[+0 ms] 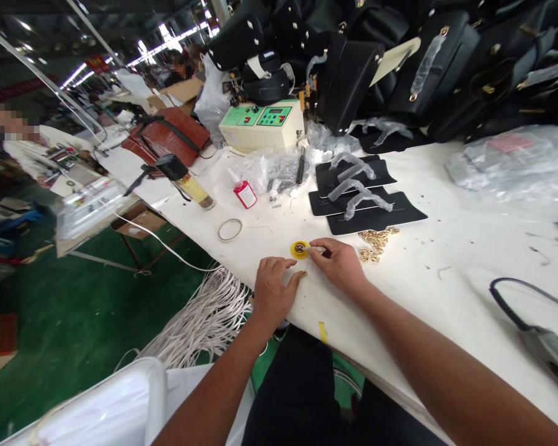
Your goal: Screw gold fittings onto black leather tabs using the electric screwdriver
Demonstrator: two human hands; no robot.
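Observation:
My right hand [337,263] pinches a slim pale stick [312,248], its tip at a small round yellow dish [293,252] with something dark in its middle. Just left of it, my left hand [275,286] rests at the table edge, thumb and forefinger apart. By that thumb's tip is a small gold metal piece [304,274]; whether the two touch is hard to make out. A pile of gold hardware [374,245] lies beyond my right hand. Behind it are several black panels [376,217] with plastic-wrapped handles [366,202].
On the white table [400,291] are a red bottle [245,193], a ring [230,230], a black-capped jar [190,186] and a control box [265,127]. Black bags [348,80] crowd the back. White cords [204,316] hang left; a dark cable [516,303] lies right. A person [46,148] sits far left.

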